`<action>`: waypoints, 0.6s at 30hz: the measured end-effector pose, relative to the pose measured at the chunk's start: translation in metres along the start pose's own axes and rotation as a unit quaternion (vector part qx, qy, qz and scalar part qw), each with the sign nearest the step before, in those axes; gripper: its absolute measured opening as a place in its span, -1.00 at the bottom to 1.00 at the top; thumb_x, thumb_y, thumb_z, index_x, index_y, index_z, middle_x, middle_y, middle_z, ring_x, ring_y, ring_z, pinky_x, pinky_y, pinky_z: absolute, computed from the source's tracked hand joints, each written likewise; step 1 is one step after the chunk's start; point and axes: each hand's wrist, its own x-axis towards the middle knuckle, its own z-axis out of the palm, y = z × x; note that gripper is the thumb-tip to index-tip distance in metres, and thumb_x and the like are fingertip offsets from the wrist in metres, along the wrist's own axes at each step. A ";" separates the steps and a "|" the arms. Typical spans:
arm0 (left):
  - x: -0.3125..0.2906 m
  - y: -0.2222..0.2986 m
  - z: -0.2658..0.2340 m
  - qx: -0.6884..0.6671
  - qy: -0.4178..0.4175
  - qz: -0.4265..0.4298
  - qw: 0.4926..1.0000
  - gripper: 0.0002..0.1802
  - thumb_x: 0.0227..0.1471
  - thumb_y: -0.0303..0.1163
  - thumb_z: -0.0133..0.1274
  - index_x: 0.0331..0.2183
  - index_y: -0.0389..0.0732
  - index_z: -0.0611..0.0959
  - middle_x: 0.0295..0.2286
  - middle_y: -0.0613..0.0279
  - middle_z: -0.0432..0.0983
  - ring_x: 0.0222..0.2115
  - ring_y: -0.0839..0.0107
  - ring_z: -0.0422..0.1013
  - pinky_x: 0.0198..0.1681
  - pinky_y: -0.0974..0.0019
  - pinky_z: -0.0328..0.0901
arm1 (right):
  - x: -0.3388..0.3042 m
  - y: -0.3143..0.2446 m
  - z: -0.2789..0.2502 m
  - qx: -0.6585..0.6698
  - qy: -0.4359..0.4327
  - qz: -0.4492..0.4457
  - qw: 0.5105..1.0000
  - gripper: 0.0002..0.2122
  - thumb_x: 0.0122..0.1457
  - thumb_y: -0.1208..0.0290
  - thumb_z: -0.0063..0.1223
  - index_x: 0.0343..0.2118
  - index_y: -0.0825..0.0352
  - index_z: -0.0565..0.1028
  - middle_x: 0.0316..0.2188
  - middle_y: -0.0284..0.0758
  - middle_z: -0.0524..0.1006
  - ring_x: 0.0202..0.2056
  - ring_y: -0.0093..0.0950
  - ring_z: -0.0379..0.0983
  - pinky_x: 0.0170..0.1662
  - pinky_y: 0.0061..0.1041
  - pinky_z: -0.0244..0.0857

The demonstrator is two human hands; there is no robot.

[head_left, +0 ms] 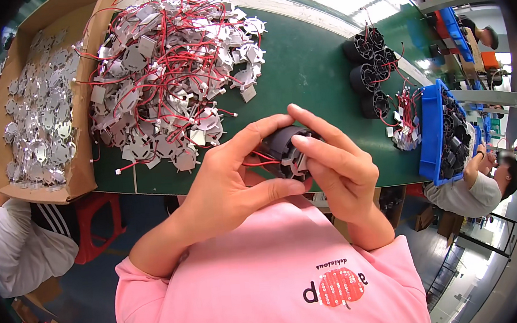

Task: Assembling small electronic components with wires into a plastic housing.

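Close in front of my chest, at the table's near edge, I hold a black round plastic housing [280, 142] in both hands. Thin red wires and a pale metal-looking part show at its open side. My left hand [228, 167] is wrapped round its left side, thumb below and fingers above. On the right, my right hand [340, 163] presses its fingertips against the housing's rim and the part within. The fingers cover much of the inside, so how that part sits there cannot be made out.
A large heap of pale plates with red wires [165, 77] lies left on the green table [305, 59]. Beyond it stands a cardboard box [82, 152] of silvery plates. To the right are several black housings [362, 78], red-wired parts [407, 118] and a blue crate [432, 140]. People sit at both sides.
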 end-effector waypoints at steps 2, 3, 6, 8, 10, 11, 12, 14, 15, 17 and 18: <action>0.000 0.000 -0.002 0.023 -0.002 0.007 1.000 -0.28 -0.14 -0.55 0.29 0.10 -0.28 0.40 -0.17 0.08 0.52 -0.30 0.40 0.49 -0.24 0.41 0.40 | 0.002 -0.002 -0.003 -0.001 -0.010 0.020 1.000 -0.56 0.00 0.61 0.11 0.02 0.47 0.44 0.11 0.02 0.36 -0.22 -0.39 0.49 -0.23 -0.58 0.42; 0.000 0.000 -0.003 0.044 -0.004 0.012 0.999 -0.29 -0.14 -0.55 0.28 0.09 -0.29 0.40 -0.18 0.07 0.52 -0.30 0.39 0.49 -0.24 0.41 0.40 | 0.003 -0.004 -0.006 0.000 -0.019 0.043 0.999 -0.56 0.00 0.60 0.11 0.03 0.47 0.43 0.11 0.02 0.35 -0.22 -0.39 0.49 -0.24 -0.58 0.42; 0.001 0.001 -0.004 0.089 -0.010 0.026 0.996 -0.31 -0.12 -0.53 0.27 0.09 -0.30 0.41 -0.18 0.06 0.53 -0.30 0.39 0.49 -0.25 0.41 0.40 | 0.008 -0.011 -0.010 -0.003 -0.037 0.085 0.996 -0.55 0.00 0.59 0.13 0.03 0.47 0.43 0.12 0.02 0.35 -0.24 -0.40 0.48 -0.26 -0.58 0.42; 0.003 0.002 -0.003 0.091 -0.004 0.012 0.996 -0.31 -0.09 -0.53 0.25 0.11 -0.29 0.39 -0.19 0.08 0.52 -0.31 0.43 0.46 -0.30 0.45 0.40 | 0.013 -0.016 -0.009 -0.125 -0.055 0.047 0.990 -0.51 -0.03 0.58 0.17 0.05 0.45 0.42 0.12 0.00 0.35 -0.26 -0.40 0.48 -0.29 -0.58 0.41; 0.004 0.004 -0.002 0.094 0.005 -0.002 0.996 -0.31 -0.05 -0.53 0.22 0.13 -0.27 0.37 -0.20 0.11 0.51 -0.32 0.48 0.44 -0.35 0.50 0.40 | 0.016 -0.019 -0.006 -0.242 -0.072 0.008 0.967 -0.47 -0.06 0.57 0.21 0.06 0.43 0.41 0.11 -0.01 0.36 -0.29 -0.40 0.48 -0.31 -0.57 0.41; 0.005 0.005 -0.002 0.094 0.003 0.001 0.996 -0.31 -0.05 -0.53 0.22 0.13 -0.27 0.37 -0.20 0.11 0.51 -0.32 0.48 0.44 -0.35 0.50 0.40 | 0.016 -0.019 -0.005 -0.245 -0.071 0.006 0.967 -0.47 -0.06 0.57 0.21 0.06 0.43 0.41 0.11 -0.01 0.36 -0.29 -0.40 0.48 -0.31 -0.57 0.41; 0.005 0.008 -0.001 0.114 0.004 0.007 0.993 -0.36 -0.03 -0.53 0.21 0.11 -0.28 0.39 -0.24 0.12 0.51 -0.35 0.49 0.43 -0.39 0.51 0.38 | 0.015 -0.018 -0.003 -0.255 -0.058 0.000 0.965 -0.46 -0.08 0.57 0.22 0.06 0.43 0.40 0.09 -0.03 0.37 -0.30 -0.39 0.48 -0.31 -0.57 0.41; 0.006 0.013 0.001 0.153 0.007 0.018 0.988 -0.44 0.00 -0.53 0.17 0.08 -0.29 0.44 -0.31 0.15 0.53 -0.41 0.50 0.42 -0.47 0.53 0.33 | 0.012 -0.013 0.001 -0.274 -0.033 -0.011 0.961 -0.43 -0.12 0.56 0.24 0.06 0.42 0.40 0.06 -0.06 0.40 -0.32 -0.38 0.47 -0.32 -0.55 0.40; 0.006 0.016 0.002 0.173 0.008 0.024 0.985 -0.47 0.02 -0.53 0.15 0.06 -0.29 0.46 -0.35 0.17 0.53 -0.45 0.51 0.41 -0.50 0.54 0.31 | 0.012 -0.013 0.002 -0.283 -0.021 -0.016 0.959 -0.42 -0.14 0.56 0.25 0.06 0.41 0.39 0.04 -0.08 0.42 -0.33 -0.38 0.47 -0.33 -0.54 0.40; 0.005 0.022 0.001 0.166 0.022 0.017 0.986 -0.52 0.01 -0.54 0.16 0.02 -0.30 0.49 -0.37 0.16 0.54 -0.46 0.50 0.40 -0.50 0.52 0.30 | 0.015 -0.013 -0.003 -0.250 -0.023 -0.013 0.968 -0.41 -0.15 0.55 0.26 0.06 0.41 0.40 0.01 -0.09 0.43 -0.33 -0.38 0.46 -0.34 -0.55 0.40; 0.004 0.025 0.000 0.158 0.036 0.007 0.987 -0.56 0.01 -0.54 0.16 -0.03 -0.31 0.52 -0.38 0.16 0.54 -0.48 0.48 0.39 -0.49 0.49 0.30 | 0.017 -0.014 -0.007 -0.216 -0.026 -0.009 0.976 -0.41 -0.15 0.55 0.26 0.05 0.41 0.40 -0.01 -0.10 0.44 -0.33 -0.39 0.46 -0.34 -0.55 0.39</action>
